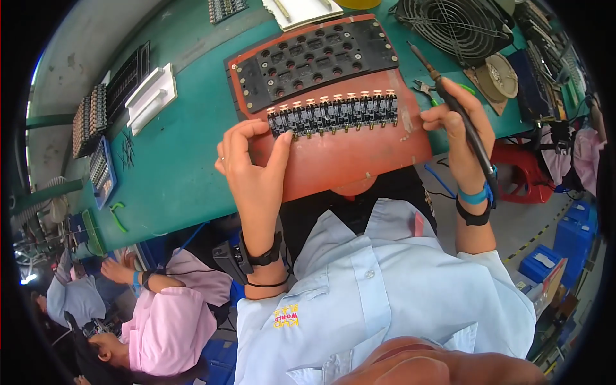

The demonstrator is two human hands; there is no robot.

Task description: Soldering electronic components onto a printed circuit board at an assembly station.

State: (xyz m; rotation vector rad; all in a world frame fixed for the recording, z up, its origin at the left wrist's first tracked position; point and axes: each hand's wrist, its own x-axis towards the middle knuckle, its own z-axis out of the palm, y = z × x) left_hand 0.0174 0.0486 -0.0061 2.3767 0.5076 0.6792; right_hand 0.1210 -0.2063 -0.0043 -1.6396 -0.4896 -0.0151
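A row of small black circuit boards (333, 114) with pale round tops and brass-coloured pins lies on a reddish-brown board (359, 160). My left hand (251, 157) grips the row's left end between thumb and fingers. To the right, my right hand (467, 138) is closed around the dark handle of a soldering iron (452, 99). Its tip points up and to the left, apart from the circuit boards. Behind the row, a black fixture plate (314, 61) with several round holes rests on the same board.
A round black fan (446, 25) stands at the far right, near cutting pliers (423, 90) and a round holder (499, 76). White trays (154, 96), a blue tray (102, 173) and green cutters (117, 217) lie leftward on the green table (186, 173). A pink-sleeved co-worker (167, 321) sits at lower left.
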